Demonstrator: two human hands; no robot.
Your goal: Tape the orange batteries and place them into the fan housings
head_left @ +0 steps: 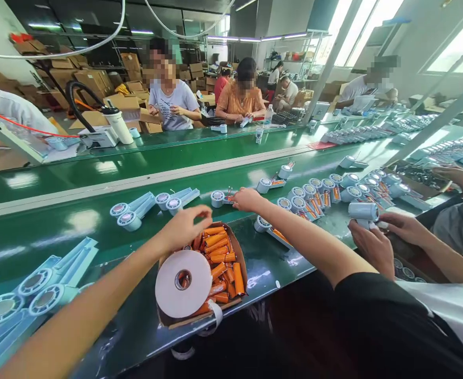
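My left hand hovers over the far edge of a cardboard box with its fingers bent and apart, and nothing shows in it. Orange-wrapped battery cells with wires fill that box, and a large roll of white tape lies on top of them. Farther forward, my right hand is closed on the handle end of a light-blue handheld fan body. Something orange and thin wires show by its fingertips; the fingers hide the rest of the handle.
Several fan bodies lie on the green conveyor belt ahead and at left. Rows of fan bodies with orange cells are on the right. Beside me, a co-worker's hands hold a fan body. Other people sit across the belt.
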